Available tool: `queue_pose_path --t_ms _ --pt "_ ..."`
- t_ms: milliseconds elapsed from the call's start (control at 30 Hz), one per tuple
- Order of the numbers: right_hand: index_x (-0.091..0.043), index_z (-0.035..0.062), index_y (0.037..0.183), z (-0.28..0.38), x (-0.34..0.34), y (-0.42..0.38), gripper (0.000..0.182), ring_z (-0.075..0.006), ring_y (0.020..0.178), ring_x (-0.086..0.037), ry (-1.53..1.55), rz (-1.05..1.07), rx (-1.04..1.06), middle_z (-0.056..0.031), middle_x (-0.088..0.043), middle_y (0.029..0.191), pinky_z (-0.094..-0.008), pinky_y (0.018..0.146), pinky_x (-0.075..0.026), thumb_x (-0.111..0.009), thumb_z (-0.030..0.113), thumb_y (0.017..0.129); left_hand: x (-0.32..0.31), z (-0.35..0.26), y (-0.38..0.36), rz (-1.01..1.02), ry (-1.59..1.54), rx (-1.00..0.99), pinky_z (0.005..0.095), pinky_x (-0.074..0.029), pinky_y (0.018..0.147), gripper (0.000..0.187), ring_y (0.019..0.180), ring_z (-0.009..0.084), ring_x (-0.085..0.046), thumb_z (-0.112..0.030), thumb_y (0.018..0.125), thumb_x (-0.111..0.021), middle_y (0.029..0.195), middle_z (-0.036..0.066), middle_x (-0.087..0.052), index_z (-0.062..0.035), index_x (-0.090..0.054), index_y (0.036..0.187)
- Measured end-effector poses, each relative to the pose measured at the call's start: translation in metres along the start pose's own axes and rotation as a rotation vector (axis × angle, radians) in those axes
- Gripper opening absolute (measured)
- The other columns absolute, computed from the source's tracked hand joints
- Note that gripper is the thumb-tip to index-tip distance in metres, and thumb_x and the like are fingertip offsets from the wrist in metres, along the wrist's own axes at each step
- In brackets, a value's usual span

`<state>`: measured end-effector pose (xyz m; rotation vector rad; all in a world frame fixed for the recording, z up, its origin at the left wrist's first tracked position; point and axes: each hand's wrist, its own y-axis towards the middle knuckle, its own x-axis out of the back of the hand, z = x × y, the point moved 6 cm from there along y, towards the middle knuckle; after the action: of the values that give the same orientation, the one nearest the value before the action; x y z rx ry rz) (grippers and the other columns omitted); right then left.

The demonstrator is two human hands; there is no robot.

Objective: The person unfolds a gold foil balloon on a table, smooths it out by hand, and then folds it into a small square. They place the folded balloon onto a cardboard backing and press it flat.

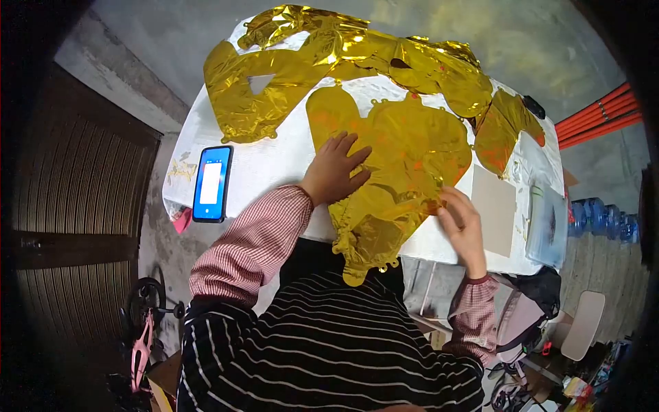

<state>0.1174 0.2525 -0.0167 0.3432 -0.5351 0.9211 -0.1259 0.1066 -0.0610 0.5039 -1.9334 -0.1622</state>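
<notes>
Bare room on the white-covered surface [257, 172] lay mainly at frame left, between the black-framed phone with a lit blue screen [210, 184] and the flat, shiny gold foil piece [419, 141] at frame centre. At right, only a narrow strip separated this foil from a grey-beige rectangular board [493, 211], while other crumpled gold foil pieces [264, 93] crowded the far edge across the top. The central foil's long axis ran up and down the frame, its broad, lobed end uppermost and its narrower, gathered end pointing down toward the person, past the near edge. The left hand [336, 169] lay on its left part, fingers spread, gripping nothing. The right hand [461, 223] met its right edge, fingers curved toward the thumb; whether they pinched it could not be told.
</notes>
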Motion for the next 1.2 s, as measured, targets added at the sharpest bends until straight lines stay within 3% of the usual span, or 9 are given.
queue_pose_path --t_ms 67,200,267,567,1200 --pt "-0.059 0.0024 0.123 0.029 -0.023 -0.004 0.039 -0.0332 0.130 -0.046 -0.231 0.026 0.233 -0.0175 -0.049 0.140 -0.0398 0.108 -0.035 -0.065 0.007 0.085 -0.001 0.000 0.001 0.006 0.023 -0.001 0.0547 -0.031 0.108 0.050 0.129 0.0457 -0.039 -0.040 0.088 -0.060 0.135 0.024 -0.045 -0.0127 -0.057 0.129" --pt "-0.055 0.0040 0.129 0.032 -0.052 -0.007 0.048 -0.0376 0.135 -0.038 -0.438 0.073 0.277 -0.0188 -0.044 0.144 -0.0436 0.110 -0.033 -0.068 0.012 0.084 0.006 -0.005 0.001 -0.014 0.037 -0.013 0.0504 -0.037 0.106 0.050 0.126 0.0460 -0.043 -0.036 0.085 -0.064 0.134 0.025 -0.048 -0.0109 -0.059 0.129" --pt "-0.055 0.0052 0.130 0.024 -0.059 -0.004 0.050 -0.0382 0.135 -0.038 -0.532 0.089 0.254 -0.0185 -0.043 0.145 -0.0444 0.110 -0.033 -0.070 0.016 0.084 0.004 -0.003 0.002 0.038 0.009 0.014 0.0530 -0.031 0.109 0.052 0.130 0.0453 -0.039 -0.042 0.088 -0.061 0.136 0.023 -0.045 -0.0126 -0.057 0.130" --pt "-0.056 0.0041 0.130 0.026 -0.064 -0.001 0.048 -0.0375 0.135 -0.037 -0.536 0.024 0.178 -0.0199 -0.044 0.143 -0.0449 0.110 -0.033 -0.068 0.016 0.085 0.007 -0.005 0.002 0.059 0.004 0.041 0.0537 -0.031 0.109 0.055 0.131 0.0446 -0.038 -0.042 0.089 -0.060 0.137 0.023 -0.044 -0.0142 -0.053 0.136" --pt "-0.056 0.0037 0.129 0.028 -0.065 0.003 0.047 -0.0382 0.134 -0.039 -0.510 0.001 0.173 -0.0201 -0.046 0.141 -0.0458 0.110 -0.032 -0.069 0.018 0.085 0.006 -0.005 0.002 0.030 0.033 -0.009 0.0522 -0.033 0.107 0.052 0.128 0.0451 -0.040 -0.039 0.087 -0.063 0.134 0.025 -0.046 -0.0127 -0.056 0.131"
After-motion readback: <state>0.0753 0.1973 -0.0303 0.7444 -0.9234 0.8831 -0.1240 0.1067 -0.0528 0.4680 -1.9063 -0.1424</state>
